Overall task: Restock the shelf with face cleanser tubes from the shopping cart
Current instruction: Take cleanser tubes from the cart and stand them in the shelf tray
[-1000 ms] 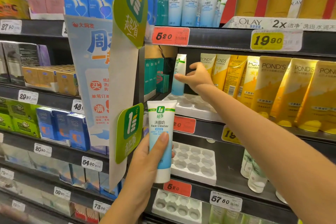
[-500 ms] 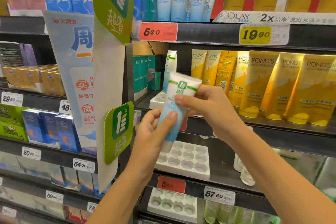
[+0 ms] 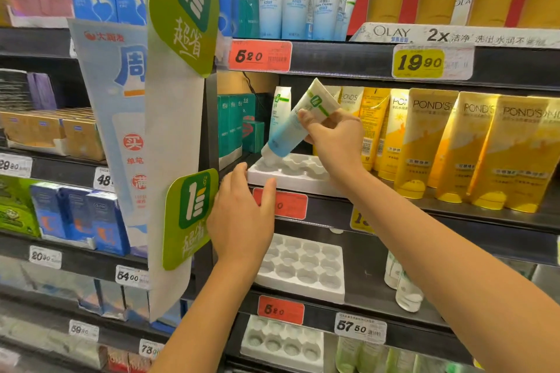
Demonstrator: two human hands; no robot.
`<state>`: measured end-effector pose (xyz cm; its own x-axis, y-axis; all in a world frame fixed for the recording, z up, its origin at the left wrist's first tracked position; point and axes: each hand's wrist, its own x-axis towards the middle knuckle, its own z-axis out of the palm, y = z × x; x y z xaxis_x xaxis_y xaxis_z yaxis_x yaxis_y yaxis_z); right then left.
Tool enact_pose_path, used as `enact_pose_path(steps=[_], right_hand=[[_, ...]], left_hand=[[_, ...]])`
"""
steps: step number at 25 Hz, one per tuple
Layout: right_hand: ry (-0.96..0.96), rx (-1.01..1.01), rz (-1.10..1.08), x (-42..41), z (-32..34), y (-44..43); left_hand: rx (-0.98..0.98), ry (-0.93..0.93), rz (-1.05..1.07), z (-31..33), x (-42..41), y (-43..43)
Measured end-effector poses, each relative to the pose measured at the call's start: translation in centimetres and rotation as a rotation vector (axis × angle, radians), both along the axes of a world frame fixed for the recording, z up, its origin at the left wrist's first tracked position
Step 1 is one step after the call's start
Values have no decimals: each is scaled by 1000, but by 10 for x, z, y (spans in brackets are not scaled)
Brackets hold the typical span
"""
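Observation:
My right hand (image 3: 333, 136) grips a white-and-blue face cleanser tube (image 3: 295, 127) near its crimped top. The tube is tilted, cap down, with the cap at a back-left socket of the white holder tray (image 3: 291, 175) on the middle shelf. Another cleanser tube (image 3: 279, 112) stands upright behind it at the tray's back left. My left hand (image 3: 242, 215) holds nothing, its fingers straight, with the fingertips at the tray's front left corner. Several more of the same tubes (image 3: 298, 3) stand on the shelf above.
Yellow Pond's tubes (image 3: 454, 142) crowd the shelf right of the tray. Teal boxes (image 3: 235, 124) stand to its left. Two more white socket trays (image 3: 303, 266) (image 3: 281, 342) lie on lower shelves. A green and white hanging sign (image 3: 181, 100) juts out at the left.
My right hand took the tube from my left hand and carried it up to the middle shelf tray. My left hand let go and moved to the tray's front corner.

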<state>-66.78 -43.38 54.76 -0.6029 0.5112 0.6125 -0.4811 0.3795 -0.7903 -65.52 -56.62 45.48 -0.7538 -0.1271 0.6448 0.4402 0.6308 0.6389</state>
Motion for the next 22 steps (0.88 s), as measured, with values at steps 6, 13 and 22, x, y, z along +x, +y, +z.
enact_pose_path(steps=[6, 13, 22], right_hand=[[-82, 181, 16, -15, 6, 2], [-206, 433, 21, -27, 25, -3], [-208, 496, -136, -39, 13, -13]], left_hand=[[50, -9, 23, 6, -3, 0], [91, -32, 85, 11, -2, 0], [107, -34, 89, 13, -1, 1]])
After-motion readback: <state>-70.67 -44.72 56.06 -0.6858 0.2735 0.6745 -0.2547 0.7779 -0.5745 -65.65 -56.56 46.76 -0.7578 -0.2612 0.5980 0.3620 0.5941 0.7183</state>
